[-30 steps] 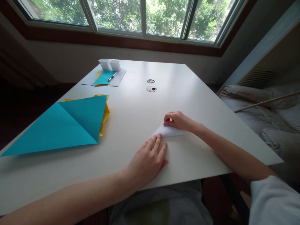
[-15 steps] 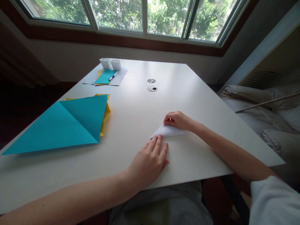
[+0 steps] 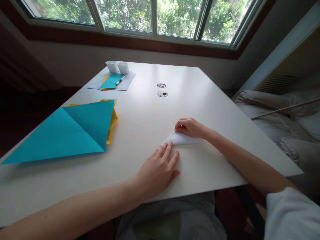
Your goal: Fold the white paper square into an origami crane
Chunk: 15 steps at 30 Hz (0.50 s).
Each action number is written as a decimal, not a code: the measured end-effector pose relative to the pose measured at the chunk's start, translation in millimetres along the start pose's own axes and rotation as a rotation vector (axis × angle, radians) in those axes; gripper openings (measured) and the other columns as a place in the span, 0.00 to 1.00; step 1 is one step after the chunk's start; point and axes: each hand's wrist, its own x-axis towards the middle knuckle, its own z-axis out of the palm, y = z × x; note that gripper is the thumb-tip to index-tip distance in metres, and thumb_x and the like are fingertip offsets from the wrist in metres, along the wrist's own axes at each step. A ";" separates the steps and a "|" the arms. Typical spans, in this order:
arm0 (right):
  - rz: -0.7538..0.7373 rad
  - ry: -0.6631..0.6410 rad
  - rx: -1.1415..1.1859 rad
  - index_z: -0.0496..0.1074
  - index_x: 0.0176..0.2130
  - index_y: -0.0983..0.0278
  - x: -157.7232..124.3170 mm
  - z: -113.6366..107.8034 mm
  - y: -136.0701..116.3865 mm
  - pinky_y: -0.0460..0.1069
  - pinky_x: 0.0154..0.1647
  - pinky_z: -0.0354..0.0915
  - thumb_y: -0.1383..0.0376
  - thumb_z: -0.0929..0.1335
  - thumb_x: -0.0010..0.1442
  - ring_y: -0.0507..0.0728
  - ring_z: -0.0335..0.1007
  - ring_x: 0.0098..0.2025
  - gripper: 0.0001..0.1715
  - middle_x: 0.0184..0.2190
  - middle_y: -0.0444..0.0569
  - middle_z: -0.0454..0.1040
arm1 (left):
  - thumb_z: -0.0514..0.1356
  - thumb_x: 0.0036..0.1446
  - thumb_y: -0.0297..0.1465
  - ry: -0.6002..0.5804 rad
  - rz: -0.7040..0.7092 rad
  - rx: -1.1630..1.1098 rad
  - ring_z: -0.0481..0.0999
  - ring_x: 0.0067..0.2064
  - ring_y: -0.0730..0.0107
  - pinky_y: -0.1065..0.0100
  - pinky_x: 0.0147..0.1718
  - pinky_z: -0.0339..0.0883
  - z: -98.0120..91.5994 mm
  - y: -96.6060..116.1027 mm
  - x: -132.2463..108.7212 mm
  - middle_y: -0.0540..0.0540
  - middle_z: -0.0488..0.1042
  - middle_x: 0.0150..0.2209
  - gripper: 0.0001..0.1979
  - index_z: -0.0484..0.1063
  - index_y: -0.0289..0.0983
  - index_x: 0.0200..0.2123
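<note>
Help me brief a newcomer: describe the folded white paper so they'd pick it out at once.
On the table before the window, look right of the big blue sheet. There lies the folded white paper, roughly triangular, between the left hand and right hand. Unlike that sheet, it is small, white and being touched.

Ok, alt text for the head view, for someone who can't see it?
A person's left grip touches the near-left corner of a triangular white paper, while the right grip curls at its far edge. On the white table, a large blue sheet lies over yellow paper to the left, with more sheets and a pen farther back.
</note>
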 end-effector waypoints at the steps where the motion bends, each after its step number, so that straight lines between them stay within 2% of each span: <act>1: 0.002 0.001 0.001 0.73 0.30 0.66 0.3 0.0 0.2 0.43 0.31 0.60 0.68 0.66 0.55 0.49 0.64 0.28 0.06 0.29 0.47 0.72 | 0.45 0.61 0.38 -0.004 -0.005 -0.012 0.55 0.60 0.46 0.53 0.52 0.58 -0.9 -0.3 0.1 0.30 0.55 0.59 0.23 0.59 0.32 0.55; 5: 0.017 -0.007 0.007 0.73 0.30 0.66 1.1 -1.0 1.4 0.43 0.30 0.59 0.67 0.66 0.55 0.48 0.63 0.27 0.06 0.27 0.46 0.71 | 0.46 0.60 0.39 -0.002 -0.017 -0.032 0.52 0.61 0.44 0.50 0.53 0.54 -1.8 -1.1 0.7 0.31 0.55 0.60 0.22 0.59 0.33 0.54; 15: 0.140 -0.041 0.021 0.74 0.30 0.65 5.2 -0.1 9.3 0.43 0.29 0.59 0.62 0.68 0.52 0.48 0.63 0.26 0.08 0.24 0.44 0.71 | 0.46 0.60 0.39 -0.016 0.022 -0.033 0.55 0.60 0.46 0.51 0.53 0.55 -1.1 -3.5 2.4 0.32 0.57 0.59 0.22 0.58 0.33 0.54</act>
